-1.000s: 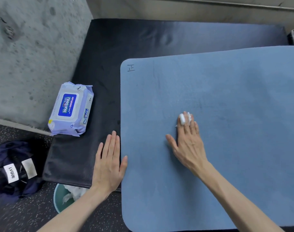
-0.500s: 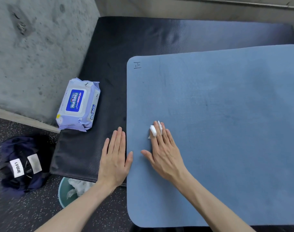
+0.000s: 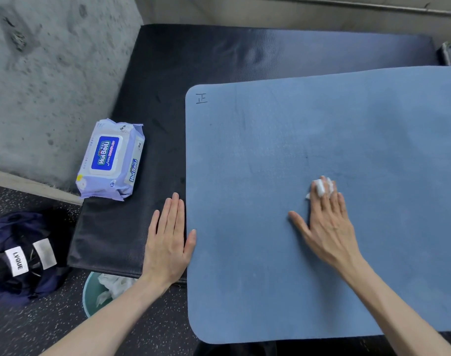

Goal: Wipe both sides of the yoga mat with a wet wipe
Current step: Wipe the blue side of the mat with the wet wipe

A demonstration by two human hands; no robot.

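The flat blue rectangular yoga mat (image 3: 334, 155) lies spread on a black padded platform (image 3: 245, 52), its short edge at the left and its long axis running off to the right, out of view. The right hand (image 3: 327, 222) rests palm-down on the mat with fingers straight, pressing a small crumpled white wet wipe (image 3: 321, 187) under the fingertips, a little in from the mat's left end. The left hand (image 3: 167, 242) lies flat and open on the platform, fingers together, its thumb touching the mat's left edge, likely steadying it. The two hands are well apart. Most of the unwiped stretch seems to lie to the right and beyond the right hand, so that hand is the nearer one to carry the stroke onward along the long axis. The underside is not yet exposed. A lilac soft pack of wipes (image 3: 111, 160) sits on the platform left of the mat.
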